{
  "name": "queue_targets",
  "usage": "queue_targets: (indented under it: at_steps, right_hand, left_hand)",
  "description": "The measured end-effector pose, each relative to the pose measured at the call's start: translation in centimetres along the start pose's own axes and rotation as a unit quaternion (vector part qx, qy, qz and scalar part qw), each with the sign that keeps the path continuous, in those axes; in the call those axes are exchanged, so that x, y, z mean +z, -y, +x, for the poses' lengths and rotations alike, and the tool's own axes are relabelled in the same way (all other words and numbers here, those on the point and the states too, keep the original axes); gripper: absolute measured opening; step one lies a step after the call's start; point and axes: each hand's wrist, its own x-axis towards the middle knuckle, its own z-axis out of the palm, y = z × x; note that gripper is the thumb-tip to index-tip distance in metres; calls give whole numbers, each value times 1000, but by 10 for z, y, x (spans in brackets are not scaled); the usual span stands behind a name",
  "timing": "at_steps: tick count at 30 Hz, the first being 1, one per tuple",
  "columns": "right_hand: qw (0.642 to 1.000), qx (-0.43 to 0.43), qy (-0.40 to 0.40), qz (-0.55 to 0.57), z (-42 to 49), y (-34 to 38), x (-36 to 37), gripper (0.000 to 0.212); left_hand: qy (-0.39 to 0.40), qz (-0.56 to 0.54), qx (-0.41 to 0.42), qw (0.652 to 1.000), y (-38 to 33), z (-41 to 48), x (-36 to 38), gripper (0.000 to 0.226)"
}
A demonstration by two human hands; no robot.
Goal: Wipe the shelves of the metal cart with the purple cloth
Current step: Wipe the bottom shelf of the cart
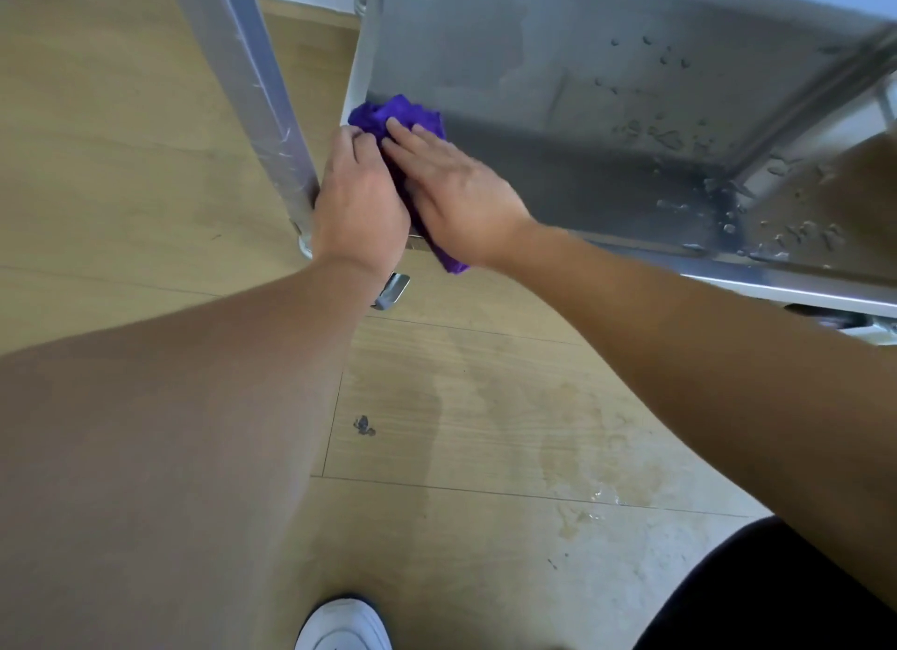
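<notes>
Purple crumpled cloth (395, 115) lies pressed at the near-left corner of the wet steel cart shelf (582, 115), my right hand (456, 183) flat on it, left hand (359, 203) gripping its edge; next, I judge, sweep toward the droplets (679, 135).

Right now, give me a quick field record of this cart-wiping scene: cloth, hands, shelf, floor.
cloth: purple cloth, bunched at the shelf's near left corner
left hand: on the cloth at the shelf edge
right hand: flat, pressing the cloth down
shelf: metal cart shelf, water droplets on its right side
floor: wooden floor, wet patch near the person
</notes>
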Motion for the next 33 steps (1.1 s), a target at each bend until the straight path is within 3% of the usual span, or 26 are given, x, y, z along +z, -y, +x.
queue_targets:
  at_steps: [3,6,8,14,17,20,22,29,31,33]
  right_hand:
    - [998,67,-15,-14,-2,-35,-15,48]
    - [968,241,-64,-27,-17,-87,-26,49]
    - [946,312,-80,-40,-31,-102,-29,50]
    - [988,152,-33,-22,-79,-120,-38,48]
    - [970,234,-64,-28,-114,-163,-53,46]
    - [916,387,-103,-21,-149,-192,-62,48]
    - [893,435,-99,-59,-149,-189,-58,50]
    - [970,236,-63,-10,-122,-137,-43,49]
    - [969,235,-73,2,-132,-155,-50,47]
    - [950,297,-97,0,-148,-183,-59,46]
  left_hand:
    - [12,40,19,999,-5,2,4,39]
    - [39,85,80,992,-22,3,13,39]
    - [48,90,131,986,-39,5,24,40]
    - [63,47,183,980,-105,14,58,43]
    - [72,33,211,974,-127,11,71,43]
    - [83,23,241,967,-139,4,81,42]
    - [105,20,252,962,-139,-1,87,39]
    - [115,21,249,961,-130,-7,89,39]
    - [115,23,244,963,-132,-8,88,38]
    - [117,29,240,963,-136,-10,88,33]
